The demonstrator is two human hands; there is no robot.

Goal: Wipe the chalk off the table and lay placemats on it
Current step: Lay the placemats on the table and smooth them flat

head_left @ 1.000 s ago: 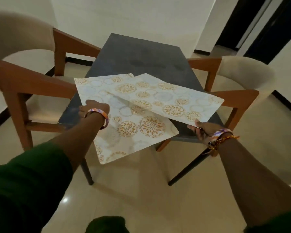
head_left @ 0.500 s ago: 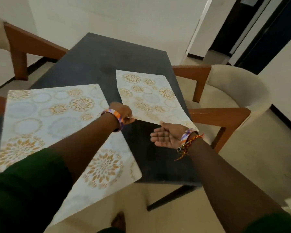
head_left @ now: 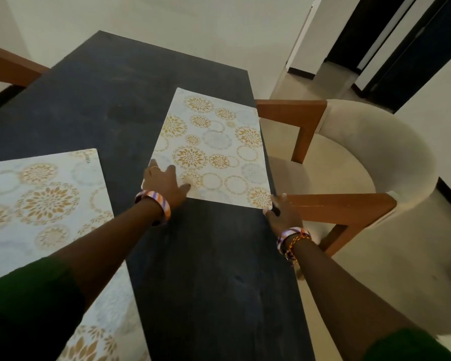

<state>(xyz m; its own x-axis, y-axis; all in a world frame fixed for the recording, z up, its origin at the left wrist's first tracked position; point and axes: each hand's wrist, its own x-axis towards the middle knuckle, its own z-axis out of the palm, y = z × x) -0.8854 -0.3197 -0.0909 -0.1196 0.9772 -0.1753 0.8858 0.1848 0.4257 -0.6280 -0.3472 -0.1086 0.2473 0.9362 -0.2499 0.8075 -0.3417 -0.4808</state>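
Observation:
Two white placemats with gold flower circles lie on the dark table (head_left: 198, 269). The right placemat (head_left: 214, 147) lies flat along the table's right side. My left hand (head_left: 164, 182) presses flat on its near left corner with fingers spread. My right hand (head_left: 281, 213) pinches its near right corner at the table's edge. The left placemat (head_left: 44, 204) lies at the left, partly under my left forearm, its near end hanging past the table.
A cream chair with wooden arms (head_left: 349, 162) stands tight against the table's right edge. Another wooden chair arm (head_left: 11, 66) shows at the far left. A dark doorway (head_left: 375, 35) is at the back right.
My left hand let go of the left placemat and moved onto the right one's near left corner. My right hand turned over and took the near right corner. The view came closer.

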